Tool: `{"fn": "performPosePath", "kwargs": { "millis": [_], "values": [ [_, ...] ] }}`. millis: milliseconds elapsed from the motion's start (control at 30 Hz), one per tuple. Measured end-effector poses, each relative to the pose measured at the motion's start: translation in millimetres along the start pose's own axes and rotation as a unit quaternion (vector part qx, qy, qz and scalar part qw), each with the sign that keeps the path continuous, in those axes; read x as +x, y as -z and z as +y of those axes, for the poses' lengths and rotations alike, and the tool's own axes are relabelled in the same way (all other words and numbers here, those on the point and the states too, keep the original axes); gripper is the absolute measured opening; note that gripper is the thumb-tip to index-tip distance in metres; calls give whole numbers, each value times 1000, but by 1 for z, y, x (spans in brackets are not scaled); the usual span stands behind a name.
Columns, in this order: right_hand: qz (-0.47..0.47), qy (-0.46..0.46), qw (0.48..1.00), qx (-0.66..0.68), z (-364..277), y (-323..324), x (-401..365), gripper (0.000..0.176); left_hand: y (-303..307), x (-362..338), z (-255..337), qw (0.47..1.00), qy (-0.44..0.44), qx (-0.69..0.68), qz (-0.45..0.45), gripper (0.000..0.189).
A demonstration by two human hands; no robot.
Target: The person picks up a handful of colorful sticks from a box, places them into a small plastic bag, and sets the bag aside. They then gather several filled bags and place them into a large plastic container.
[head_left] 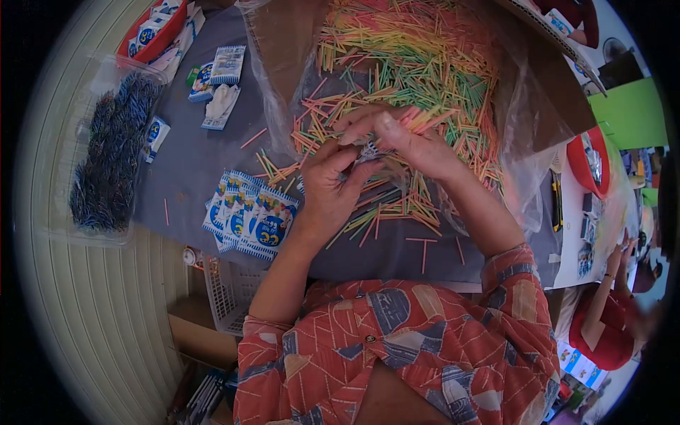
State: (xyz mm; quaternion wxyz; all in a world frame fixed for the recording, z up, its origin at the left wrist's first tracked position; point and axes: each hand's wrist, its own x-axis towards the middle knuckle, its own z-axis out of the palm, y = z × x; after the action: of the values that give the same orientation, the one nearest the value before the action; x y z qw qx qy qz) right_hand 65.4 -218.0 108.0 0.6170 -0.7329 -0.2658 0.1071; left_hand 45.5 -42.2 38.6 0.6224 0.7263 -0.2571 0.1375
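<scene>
Over the front part of a large pile of coloured sticks (pixel 439 78), my two hands meet. My left hand (pixel 331 185) has its fingers closed on a small blue-and-white packet (pixel 368 150), seen only in part. Held in my right hand (pixel 418 142) is a bunch of pink and yellow sticks (pixel 425 119), close above the packet. The right fingertips lie beside the packet, and whether they touch it is hard to tell. Left of my left forearm lies a fanned stack of blue-and-white packets (pixel 251 216).
A clear plastic box (pixel 131 234) of dark twist ties stands at the left. Packets (pixel 227 65) and a red bowl (pixel 177 28) are at the upper left. Cardboard flaps (pixel 280 42) flank the pile. At the right are another red bowl (pixel 602 166) and a person in red (pixel 602 329).
</scene>
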Motion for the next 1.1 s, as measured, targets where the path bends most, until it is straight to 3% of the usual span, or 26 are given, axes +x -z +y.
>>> {"fn": "performPosePath", "kwargs": {
  "millis": [33, 100, 200, 333, 400, 467, 633, 700, 767, 833, 867, 933, 967, 1000, 1033, 1100],
  "values": [
    [0, 0, 1000, -2, 4, -1, 1, 60, -3, 1, -3, 1000, -22, -12, 6, 18],
    [9, 87, 996, -16, 16, -3, 7, 47, -7, 0, -8, 998, 5, -54, 9, 18],
    [46, 75, 996, 13, 6, 2, 10, 58, -5, 0, -10, 994, 38, -100, 8, 19],
    [110, 51, 987, 106, -2, -13, 5, 55, -3, -3, -9, 991, 52, -122, 9, 20],
    [22, -3, 997, 74, 12, -16, 1, 50, -3, -7, -11, 994, 21, -103, 19, 19],
    [13, 3, 998, 63, 19, -13, 1, 50, -1, -9, -8, 996, -14, -80, 29, 18],
    [33, 76, 996, -45, 11, -11, 11, 54, 10, -8, -4, 996, 69, -54, -14, 12],
    [-54, 87, 986, -131, 6, -17, 8, 56, 11, -9, -4, 996, 70, -61, 10, 11],
    [-40, 97, 987, -125, 2, -11, 14, 53, 16, -12, 3, 994, 70, -70, 33, 10],
    [-29, 106, 987, -115, 7, 3, 27, 50, 43, -25, 29, 988, 130, -57, -59, 9],
    [6, 71, 986, -148, 14, 21, 40, 44, 59, -35, 38, 988, 132, -56, -59, 9],
    [42, 36, 982, -179, 34, 50, 73, 43, 85, -57, 53, 966, 197, 112, -125, 13],
    [22, 16, 889, -457, 50, 62, 90, 45, 87, -64, 54, 965, 197, 115, -127, 13],
    [0, -7, 719, -695, 65, 70, 106, 51, 87, -71, 52, 947, 169, 255, -100, 21],
    [1, -3, 721, -693, 78, 77, 122, 51, 87, -76, 49, 908, 137, 389, -67, 30],
    [-96, -27, 723, -684, 86, 82, 149, 61, 82, -81, 38, 886, 139, 440, -50, 39]
  ]
}}
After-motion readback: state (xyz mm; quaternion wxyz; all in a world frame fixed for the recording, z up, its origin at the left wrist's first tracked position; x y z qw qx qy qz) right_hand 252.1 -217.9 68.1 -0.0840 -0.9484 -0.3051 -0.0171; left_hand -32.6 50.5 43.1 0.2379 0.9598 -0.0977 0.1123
